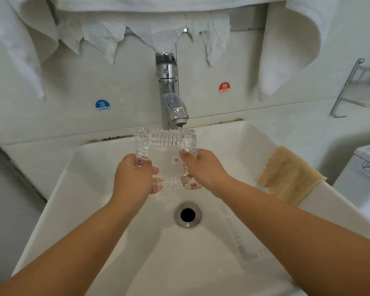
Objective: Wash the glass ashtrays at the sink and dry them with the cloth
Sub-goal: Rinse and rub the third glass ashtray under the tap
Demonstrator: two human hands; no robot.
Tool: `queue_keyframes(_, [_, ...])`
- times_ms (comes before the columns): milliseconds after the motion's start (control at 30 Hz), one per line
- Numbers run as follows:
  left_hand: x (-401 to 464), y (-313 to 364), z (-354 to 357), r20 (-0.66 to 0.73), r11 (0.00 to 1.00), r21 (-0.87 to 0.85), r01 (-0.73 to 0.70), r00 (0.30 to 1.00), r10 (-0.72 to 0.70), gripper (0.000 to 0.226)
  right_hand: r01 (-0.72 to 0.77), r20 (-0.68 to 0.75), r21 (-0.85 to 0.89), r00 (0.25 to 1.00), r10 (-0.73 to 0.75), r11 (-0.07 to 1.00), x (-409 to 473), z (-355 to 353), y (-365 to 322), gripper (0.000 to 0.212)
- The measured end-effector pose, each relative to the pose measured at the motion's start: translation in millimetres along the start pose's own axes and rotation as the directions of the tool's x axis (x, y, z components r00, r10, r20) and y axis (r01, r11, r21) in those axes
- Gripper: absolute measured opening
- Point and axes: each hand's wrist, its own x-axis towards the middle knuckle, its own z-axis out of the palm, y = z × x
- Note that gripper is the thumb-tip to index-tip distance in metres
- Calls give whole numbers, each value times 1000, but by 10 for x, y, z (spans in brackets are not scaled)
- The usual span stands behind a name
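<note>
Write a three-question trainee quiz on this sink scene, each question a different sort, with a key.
1. True or false: the glass ashtray rests on the basin floor.
2. Which hand has a grip on it? A) left hand only B) right hand only C) both
3. Fill in: the tan cloth lies over the basin's ____ rim.

Key: 1 false, it is held up beneath the tap. 2 C. 3 right.

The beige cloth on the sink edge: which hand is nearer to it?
Right. The right hand grips the ashtray's right side, on the same side as the beige cloth but apart from it. The left hand grips the ashtray's left side, farther away.
</note>
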Motion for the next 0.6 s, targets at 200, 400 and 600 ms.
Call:
queue_keyframes(200, [-10,-52,40,223,998,18,58,973,-60,9,-117,176,166,980,87,979,93,-374,-109,18])
queue_keyframes(400, [18,-66,177,226,993,-42,109,969,-97,8,-2,-10,-20,1000,1,1000,40,-550,-209,23])
queue_keyframes(600, [-20,-150,327,99,975,222,-20,995,-2,26,43,-172,-97,983,-60,994,2,-636,-202,33])
